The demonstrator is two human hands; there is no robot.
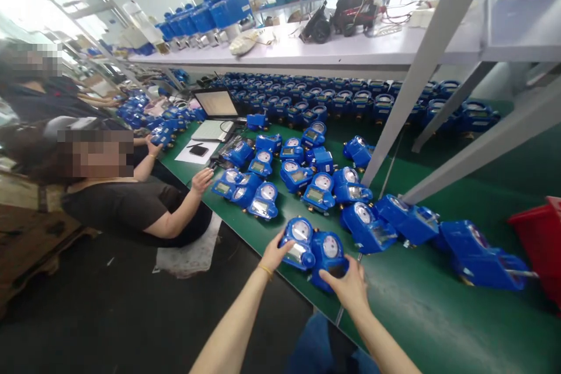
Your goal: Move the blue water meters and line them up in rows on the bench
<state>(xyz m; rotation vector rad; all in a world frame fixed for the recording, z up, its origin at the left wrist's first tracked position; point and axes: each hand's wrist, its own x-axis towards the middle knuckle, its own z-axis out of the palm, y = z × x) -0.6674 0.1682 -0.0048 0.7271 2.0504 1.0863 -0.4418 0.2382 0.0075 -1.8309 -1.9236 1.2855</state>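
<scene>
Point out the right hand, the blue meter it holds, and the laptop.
Right hand [353, 290]: head view, near the thumb's base.
Blue meter [330, 249]: head view, on the round dial.
Laptop [215, 106]: head view, on the screen.

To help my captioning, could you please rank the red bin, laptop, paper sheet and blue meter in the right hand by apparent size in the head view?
1. Red bin, cut off by the frame.
2. Laptop and blue meter: too alike to rank, the meter being nearer the camera.
3. Paper sheet.
</scene>
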